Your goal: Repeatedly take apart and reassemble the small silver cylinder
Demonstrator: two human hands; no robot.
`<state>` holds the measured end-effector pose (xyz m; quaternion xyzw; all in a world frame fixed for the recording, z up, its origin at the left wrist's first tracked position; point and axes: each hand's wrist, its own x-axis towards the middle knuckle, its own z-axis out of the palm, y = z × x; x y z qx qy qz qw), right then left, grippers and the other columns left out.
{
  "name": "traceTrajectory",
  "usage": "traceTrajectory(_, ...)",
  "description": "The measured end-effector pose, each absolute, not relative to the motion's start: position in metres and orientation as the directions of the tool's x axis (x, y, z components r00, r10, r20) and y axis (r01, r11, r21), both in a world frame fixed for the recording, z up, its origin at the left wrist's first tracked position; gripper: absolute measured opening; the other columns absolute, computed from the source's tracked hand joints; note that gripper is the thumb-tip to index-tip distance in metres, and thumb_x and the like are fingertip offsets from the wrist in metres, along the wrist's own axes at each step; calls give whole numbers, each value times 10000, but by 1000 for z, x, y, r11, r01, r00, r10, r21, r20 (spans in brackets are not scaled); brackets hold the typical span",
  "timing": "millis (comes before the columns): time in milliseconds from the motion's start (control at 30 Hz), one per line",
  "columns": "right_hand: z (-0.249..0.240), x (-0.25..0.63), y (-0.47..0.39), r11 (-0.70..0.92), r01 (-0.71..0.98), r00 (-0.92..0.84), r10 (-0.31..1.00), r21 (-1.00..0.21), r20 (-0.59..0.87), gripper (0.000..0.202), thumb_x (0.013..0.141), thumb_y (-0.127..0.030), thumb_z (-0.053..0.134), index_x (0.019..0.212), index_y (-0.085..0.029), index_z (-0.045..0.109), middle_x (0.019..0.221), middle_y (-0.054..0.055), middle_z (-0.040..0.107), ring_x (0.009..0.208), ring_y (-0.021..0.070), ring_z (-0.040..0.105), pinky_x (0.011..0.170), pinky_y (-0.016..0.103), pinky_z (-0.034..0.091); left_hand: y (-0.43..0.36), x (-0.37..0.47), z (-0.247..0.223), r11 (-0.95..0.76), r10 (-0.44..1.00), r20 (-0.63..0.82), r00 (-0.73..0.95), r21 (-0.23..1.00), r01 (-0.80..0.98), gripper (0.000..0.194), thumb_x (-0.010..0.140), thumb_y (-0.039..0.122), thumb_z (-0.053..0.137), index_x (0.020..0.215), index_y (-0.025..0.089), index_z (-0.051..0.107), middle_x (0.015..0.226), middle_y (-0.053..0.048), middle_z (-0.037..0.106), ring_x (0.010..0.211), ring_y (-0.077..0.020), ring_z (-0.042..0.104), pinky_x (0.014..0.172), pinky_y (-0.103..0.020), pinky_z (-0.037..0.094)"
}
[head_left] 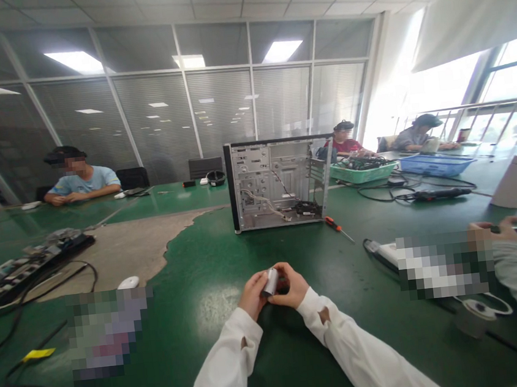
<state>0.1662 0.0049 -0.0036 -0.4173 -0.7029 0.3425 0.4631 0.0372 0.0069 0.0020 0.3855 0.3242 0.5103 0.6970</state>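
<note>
In the middle of the head view, my left hand (253, 294) and my right hand (291, 285) meet low over the green table. Between them is a small silver, rounded metal piece (271, 282) whose kind I cannot make out. My left fingers close on its left side. My right thumb and fingers curl round its other side, with something dark and reddish in the gap behind. Beyond the hands an open computer case (280, 182) stands upright, with loose cables and a black fan (307, 207) inside. An orange-handled screwdriver (334, 225) lies by its right corner.
A green basket of cables (367, 174) and a blue basket (438, 164) stand at the back right. On the left lie circuit boards (30, 267) and black cables. A power strip, a white bottle (516, 180) and a co-worker's hands are at right. More people sit across the table.
</note>
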Motion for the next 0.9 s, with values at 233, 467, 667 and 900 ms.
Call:
traceTrajectory(233, 5, 166, -2, 536, 478, -177, 835, -696, 522, 598, 443, -242, 674, 963, -197, 384, 901, 32, 478, 817, 168, 501, 680, 302, 460, 12, 32, -7, -18, 980, 49, 193, 987, -157, 329, 556, 362, 658, 778, 127, 596, 774, -62, 633, 678, -162, 569, 603, -242, 422)
traceTrajectory(467, 4, 167, -2, 557, 448, -269, 830, -699, 489, 691, 467, -259, 675, 1062, -194, 330, 995, 63, 446, 893, 190, 476, 655, 296, 457, 9, 32, -3, 105, 977, -30, 213, 930, -352, 349, 534, 332, 686, 782, 109, 582, 700, -66, 628, 603, -162, 582, 533, -247, 424)
traceTrajectory(667, 11, 169, -6, 559, 293, -338, 819, -776, 463, 724, 503, -221, 669, 1124, -215, 296, 1082, 73, 400, 911, 172, 469, 633, 263, 469, 4, 30, 6, 247, 952, -124, 279, 851, -463, 326, 589, 322, 647, 808, 92, 571, 648, -80, 622, 604, -185, 593, 478, -242, 416)
traceTrajectory(900, 13, 171, -5, 503, 223, -357, 839, -835, 410, 667, 513, -191, 662, 1088, -228, 327, 1073, 59, 422, 929, 174, 468, 616, 245, 462, 0, 26, 11, 308, 919, -114, 378, 806, -505, 344, 667, 335, 573, 904, 89, 537, 715, -111, 634, 658, -214, 607, 491, -255, 428)
